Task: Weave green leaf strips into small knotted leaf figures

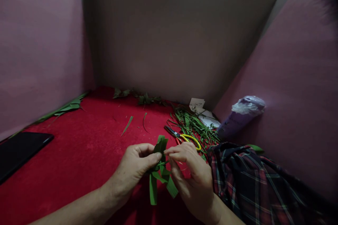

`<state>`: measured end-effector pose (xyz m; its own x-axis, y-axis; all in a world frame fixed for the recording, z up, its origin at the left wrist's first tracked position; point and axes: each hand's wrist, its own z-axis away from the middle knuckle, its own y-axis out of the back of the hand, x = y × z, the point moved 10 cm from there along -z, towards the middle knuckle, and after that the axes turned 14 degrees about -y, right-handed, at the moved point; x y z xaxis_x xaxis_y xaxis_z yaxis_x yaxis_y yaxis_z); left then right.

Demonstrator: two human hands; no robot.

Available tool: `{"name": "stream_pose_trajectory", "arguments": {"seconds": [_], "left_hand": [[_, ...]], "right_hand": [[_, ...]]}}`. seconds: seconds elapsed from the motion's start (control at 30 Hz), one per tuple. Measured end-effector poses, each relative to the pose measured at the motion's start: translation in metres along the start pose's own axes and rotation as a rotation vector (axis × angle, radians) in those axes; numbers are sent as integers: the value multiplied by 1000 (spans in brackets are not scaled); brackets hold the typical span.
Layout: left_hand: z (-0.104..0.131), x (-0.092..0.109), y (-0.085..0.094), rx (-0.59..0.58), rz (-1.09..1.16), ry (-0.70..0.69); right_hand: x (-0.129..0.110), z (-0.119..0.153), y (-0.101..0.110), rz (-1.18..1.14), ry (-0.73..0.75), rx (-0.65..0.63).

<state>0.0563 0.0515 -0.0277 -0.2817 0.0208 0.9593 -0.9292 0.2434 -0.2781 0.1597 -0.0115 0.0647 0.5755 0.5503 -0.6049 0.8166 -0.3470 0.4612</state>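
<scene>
My left hand (129, 167) is closed on a bundle of folded green leaf strips (153, 190), its thumb pressed over the middle. Broad strip ends hang below the fingers, and one piece stands up above the thumb. On the other side, my right hand (194, 174) pinches a thin green strand at the bundle's right edge between thumb and fingertips. The tips partly hide that strand. Just beyond my right hand lies a pair of scissors (195, 140) with yellow handles and dark blades. A red handle (178, 141) shows beside it, partly covered.
Cut green leaves (196, 124) are heaped at the right on the red cloth (97, 147), near white papers (208, 117). A purple roll wrapped in plastic (233, 121) leans on the pink wall. Plaid fabric (253, 175) lies right; a black flat device (23, 151) lies left.
</scene>
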Motion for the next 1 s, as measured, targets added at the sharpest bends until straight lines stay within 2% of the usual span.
{"name": "stream_pose_trajectory", "arguments": {"seconds": [0.3,0.63,1.0], "left_hand": [[0,-1,-1,-11,19,5],[0,5,-1,-8,-7,-54],[-2,2,-1,-21,-13,-53]], "right_hand": [[-3,3,4,34,36,40],[-3,1,7,31,32,72],[-4,0,3,27,17,43]]}}
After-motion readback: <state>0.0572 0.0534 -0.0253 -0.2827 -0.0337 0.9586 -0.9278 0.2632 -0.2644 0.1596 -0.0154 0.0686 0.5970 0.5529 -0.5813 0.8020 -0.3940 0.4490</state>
